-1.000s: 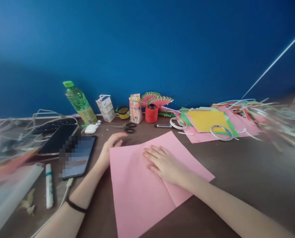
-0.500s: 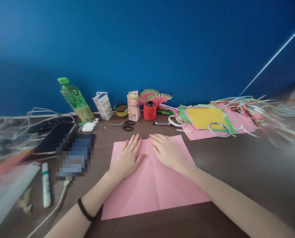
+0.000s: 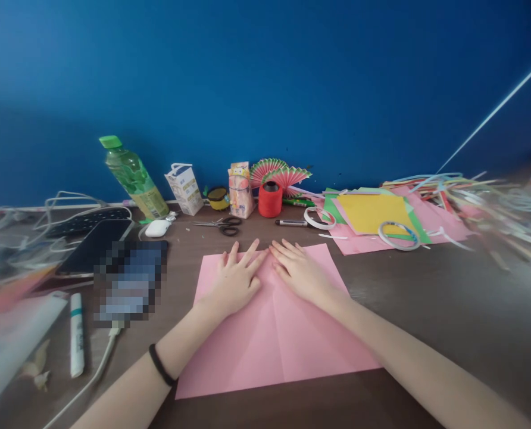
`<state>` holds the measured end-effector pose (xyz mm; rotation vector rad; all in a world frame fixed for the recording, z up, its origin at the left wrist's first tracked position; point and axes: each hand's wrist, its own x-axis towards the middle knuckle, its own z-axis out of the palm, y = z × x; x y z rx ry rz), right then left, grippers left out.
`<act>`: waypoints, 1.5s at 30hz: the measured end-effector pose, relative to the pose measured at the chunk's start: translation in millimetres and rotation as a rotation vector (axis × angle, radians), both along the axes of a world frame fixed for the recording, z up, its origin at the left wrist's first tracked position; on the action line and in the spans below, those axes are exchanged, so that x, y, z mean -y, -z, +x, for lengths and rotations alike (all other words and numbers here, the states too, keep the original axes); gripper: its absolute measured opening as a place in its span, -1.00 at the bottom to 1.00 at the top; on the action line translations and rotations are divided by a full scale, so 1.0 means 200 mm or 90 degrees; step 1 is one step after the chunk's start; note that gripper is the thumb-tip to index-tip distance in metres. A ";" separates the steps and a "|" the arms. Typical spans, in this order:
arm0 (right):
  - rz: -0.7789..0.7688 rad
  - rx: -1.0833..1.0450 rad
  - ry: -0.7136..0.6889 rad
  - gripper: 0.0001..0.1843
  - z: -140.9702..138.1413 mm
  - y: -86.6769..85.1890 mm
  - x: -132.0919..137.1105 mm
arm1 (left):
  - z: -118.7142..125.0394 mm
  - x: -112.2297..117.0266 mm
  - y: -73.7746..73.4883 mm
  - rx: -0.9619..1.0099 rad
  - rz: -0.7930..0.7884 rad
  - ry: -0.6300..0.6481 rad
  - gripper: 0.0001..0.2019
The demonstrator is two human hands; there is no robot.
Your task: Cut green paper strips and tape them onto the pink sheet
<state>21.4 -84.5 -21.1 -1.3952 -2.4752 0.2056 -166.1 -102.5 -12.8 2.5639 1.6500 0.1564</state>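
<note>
We are resting our left hand (image 3: 236,286) and right hand (image 3: 305,275) palms down on a pink sheet of paper (image 3: 252,351), which is lying on the tabletop (image 3: 426,304) before us, a crease running between the hands. Our left fingers are pointing apart, our right fingers are lying closer together, and neither hand is gripping anything. Around us, the marker (image 3: 77,336) is carrying dark lettering too blurred to read; the white carton (image 3: 185,190) is showing small blue print, the leaning green bottle (image 3: 134,176) is wearing a yellowish label, and the small pack (image 3: 240,193) is bearing a colourful picture, all too tiny for us to make out any words. Scissors (image 3: 218,224) are lying beyond the paper, near a red spool (image 3: 269,205).
</note>
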 end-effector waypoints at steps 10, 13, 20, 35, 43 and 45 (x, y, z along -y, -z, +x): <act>-0.044 0.009 -0.031 -0.46 0.03 0.01 -0.01 | 0.01 -0.03 0.02 -0.015 -0.006 0.049 -0.41; -0.071 0.028 -0.062 -0.39 0.06 0.00 -0.02 | 0.01 -0.02 0.03 -0.003 0.001 0.038 -0.43; -0.050 0.050 -0.046 -0.40 0.06 0.01 -0.01 | 0.01 -0.01 0.02 0.014 -0.001 0.038 -0.41; -0.050 0.052 -0.011 -0.42 0.02 0.01 0.01 | 0.03 -0.01 0.01 0.008 -0.002 0.036 -0.44; -0.057 0.051 0.006 -0.42 0.02 0.01 0.02 | 0.04 -0.01 0.01 0.020 0.001 0.021 -0.43; -0.062 0.049 0.013 -0.42 0.01 0.00 0.02 | 0.04 -0.01 0.00 0.023 0.001 0.015 -0.43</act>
